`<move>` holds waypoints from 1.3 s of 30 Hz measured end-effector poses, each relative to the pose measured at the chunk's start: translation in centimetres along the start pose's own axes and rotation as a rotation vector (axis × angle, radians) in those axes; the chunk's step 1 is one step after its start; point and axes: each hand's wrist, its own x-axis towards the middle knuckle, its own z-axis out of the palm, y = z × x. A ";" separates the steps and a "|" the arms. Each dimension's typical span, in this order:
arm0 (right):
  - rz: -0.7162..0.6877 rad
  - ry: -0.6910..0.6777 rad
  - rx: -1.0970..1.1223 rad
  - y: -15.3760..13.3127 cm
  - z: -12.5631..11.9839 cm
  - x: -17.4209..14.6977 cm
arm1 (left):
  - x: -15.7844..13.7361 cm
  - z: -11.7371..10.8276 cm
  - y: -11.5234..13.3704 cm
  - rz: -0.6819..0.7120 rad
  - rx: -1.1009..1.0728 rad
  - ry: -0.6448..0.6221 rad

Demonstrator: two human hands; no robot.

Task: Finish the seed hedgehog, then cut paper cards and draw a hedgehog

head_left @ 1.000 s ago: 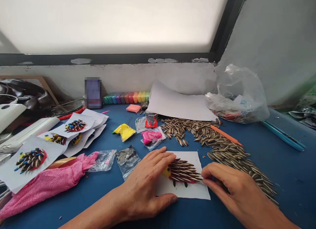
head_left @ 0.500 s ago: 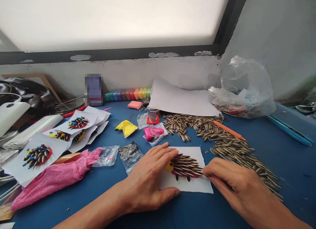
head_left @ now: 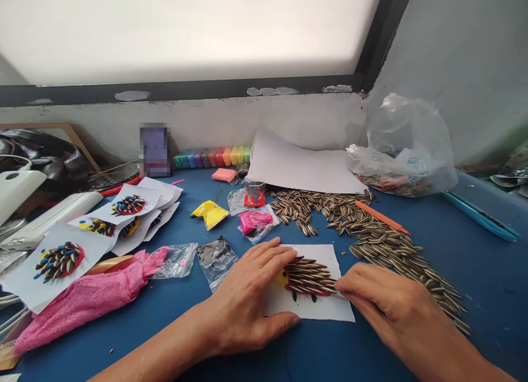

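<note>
A hedgehog figure (head_left: 311, 276) of sunflower seeds over pink clay, with a yellow clay face (head_left: 282, 278), lies on a small white paper sheet (head_left: 307, 309). My left hand (head_left: 258, 299) rests on the paper's left side, fingers stretched out and thumb apart, partly covering the face. At the figure's right end, my right hand (head_left: 383, 302) pinches thumb and forefinger together on a sunflower seed, which the fingertips mostly hide. Dark single seeds stand as feet below the body. A heap of loose sunflower seeds (head_left: 388, 250) spreads behind and beside my right hand.
Behind the paper lie bags of yellow clay (head_left: 210, 214), pink clay (head_left: 256, 221) and black clay (head_left: 216, 255). An orange tool (head_left: 381, 217) rests on the seeds. Finished seed pictures (head_left: 60, 261) and a pink cloth (head_left: 88, 302) are at left; a plastic bag (head_left: 406, 156) stands back right.
The camera view has shifted slightly. Both hands stay almost where they were, the left flat on the paper and the right pinching at the hedgehog's right end.
</note>
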 end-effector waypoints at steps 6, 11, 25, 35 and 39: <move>-0.051 0.025 -0.056 0.0 0.4 -0.2 | 0.0 -0.1 0.1 -0.009 0.005 -0.007; -0.078 0.012 -0.106 -0.4 0.3 0.0 | 0.0 -0.1 0.1 -0.010 0.004 -0.007; -0.027 0.091 -0.116 -0.8 -0.4 0.2 | -0.1 0.1 0.0 -0.004 0.004 0.005; -0.051 0.096 -0.079 -1.4 -0.1 0.4 | 0.0 0.0 0.0 0.007 -0.008 0.009; -0.059 0.103 -0.078 -1.3 -0.1 0.5 | 0.0 0.0 0.0 0.004 -0.011 0.007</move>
